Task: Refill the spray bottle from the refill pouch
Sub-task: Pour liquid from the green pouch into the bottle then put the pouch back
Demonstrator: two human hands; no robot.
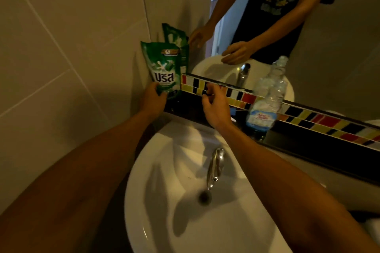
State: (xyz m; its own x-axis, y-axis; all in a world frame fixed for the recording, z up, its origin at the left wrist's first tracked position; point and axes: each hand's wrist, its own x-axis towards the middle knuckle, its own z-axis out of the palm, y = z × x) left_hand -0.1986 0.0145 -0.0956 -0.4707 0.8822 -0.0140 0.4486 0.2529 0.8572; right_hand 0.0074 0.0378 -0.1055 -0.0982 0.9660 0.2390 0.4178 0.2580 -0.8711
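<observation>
Head view: green refill pouch stands at the dark ledge's left corner against the wall, clear bottle well apart to its right. Left hand grasps the pouch's base; right hand hovers between them, fingers loosely curled, holding nothing.

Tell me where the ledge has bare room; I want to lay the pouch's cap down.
Bare dark ledge lies between the green pouch, held by the left hand, and the clear bottle, though the right hand hovers there. The strip right of the bottle is also bare. The left corner is crowded.
</observation>
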